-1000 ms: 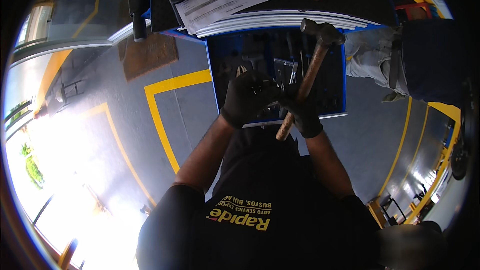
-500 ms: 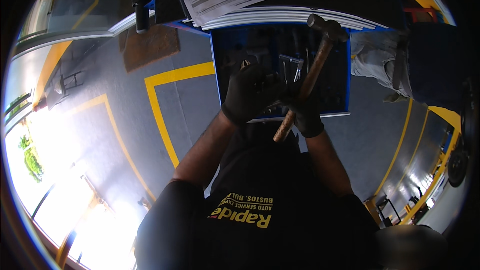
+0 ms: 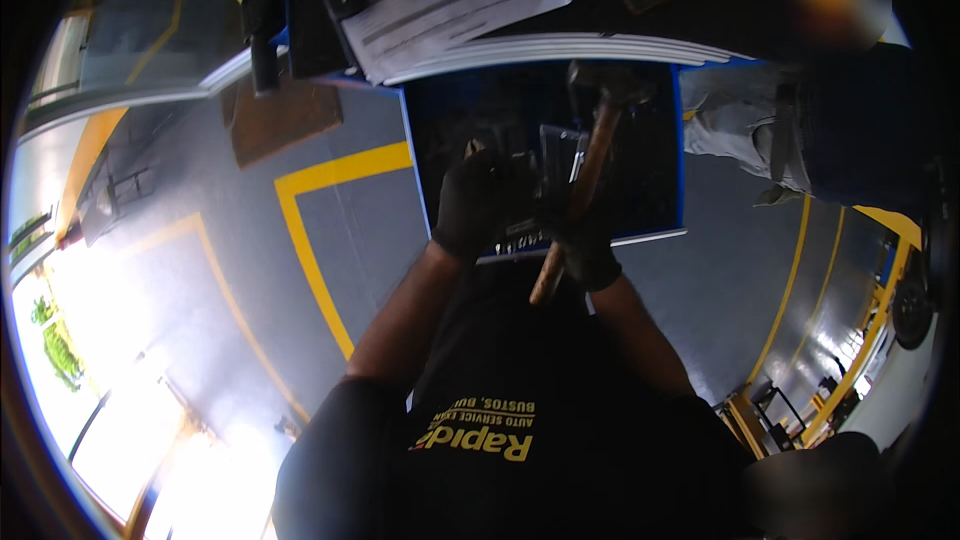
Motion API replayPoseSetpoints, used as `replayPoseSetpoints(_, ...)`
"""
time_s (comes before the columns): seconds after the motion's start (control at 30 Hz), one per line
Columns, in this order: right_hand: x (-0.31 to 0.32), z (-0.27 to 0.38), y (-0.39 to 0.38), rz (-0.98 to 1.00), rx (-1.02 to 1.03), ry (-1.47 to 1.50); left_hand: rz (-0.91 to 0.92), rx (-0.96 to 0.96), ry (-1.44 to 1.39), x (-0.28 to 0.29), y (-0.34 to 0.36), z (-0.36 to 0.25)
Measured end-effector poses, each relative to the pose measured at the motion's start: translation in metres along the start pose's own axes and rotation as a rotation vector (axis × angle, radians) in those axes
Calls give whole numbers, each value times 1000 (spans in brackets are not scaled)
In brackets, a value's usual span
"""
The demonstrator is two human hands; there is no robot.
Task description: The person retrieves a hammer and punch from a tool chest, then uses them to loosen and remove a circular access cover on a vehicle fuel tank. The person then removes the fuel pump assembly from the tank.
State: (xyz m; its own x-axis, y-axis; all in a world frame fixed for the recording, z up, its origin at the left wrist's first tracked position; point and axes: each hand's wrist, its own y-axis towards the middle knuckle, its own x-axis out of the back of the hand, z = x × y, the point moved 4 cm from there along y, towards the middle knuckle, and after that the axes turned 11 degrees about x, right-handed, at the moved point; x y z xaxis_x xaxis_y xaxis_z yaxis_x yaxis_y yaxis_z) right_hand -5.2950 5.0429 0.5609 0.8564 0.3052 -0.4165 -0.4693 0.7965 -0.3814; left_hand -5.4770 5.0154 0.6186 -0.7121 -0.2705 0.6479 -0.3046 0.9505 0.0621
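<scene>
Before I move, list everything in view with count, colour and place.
Hammer: 1, brown handle, dark head, over the drawer
Drawer: 1, blue-edged, dark inside, under the hands
Packet: 1, clear, left of the hammer
Silver bits: count unclear, silver, between the hands
Cabinet: 1, dark top, silver edging, beyond the drawer
Paper: at least 1, white, on the cabinet
Panel: 1, brown, on the floor, left
Floor: 1, grey, all around
Lines: several, yellow, on the floor
Co-worker: 1, dark top, pale trousers, right
Shirt: 1, black, bottom
Left hand: 1, black-gloved, over the drawer
Right hand: 1, black-gloved, on the hammer
</scene>
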Motion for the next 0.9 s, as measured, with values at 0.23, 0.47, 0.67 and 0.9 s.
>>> replayPoseSetpoints(0.23,-1,32,6,114,50,-631,90,642,-855,-5,1,19)
replayPoseSetpoints(0.47,37,-4,-21,149,37,-854,-259,400,-805,46,34,100)
replayPoseSetpoints(0.67,40,-9,-24,-17,51,-506,-19,826,-1144,13,-19,130)
replayPoseSetpoints(0.9,86,-63,2,-114,43,-476,448,385,-203,-100,-93,79)
